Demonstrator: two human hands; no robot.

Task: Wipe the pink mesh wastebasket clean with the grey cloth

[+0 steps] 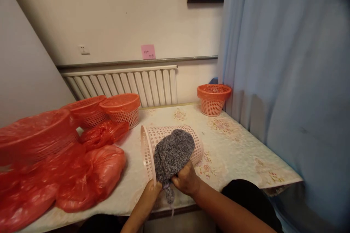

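Observation:
A pale pink mesh basket (153,136) lies on its side at the near edge of the table. A speckled grey knitted cloth (172,153) bulges over its rim and side. My left hand (152,193) is closed on the lower end of the cloth by the basket's rim. Just to its right, my right hand (186,179) grips the same cloth, fingers curled. A thin tail of the cloth hangs down between the two hands.
Red plastic bags (90,174) and orange baskets (122,107) crowd the table's left side. Another orange basket (213,98) stands at the far right corner. A floral tablecloth (235,145) covers the table. A blue curtain (287,80) hangs on the right, a radiator (128,85) behind.

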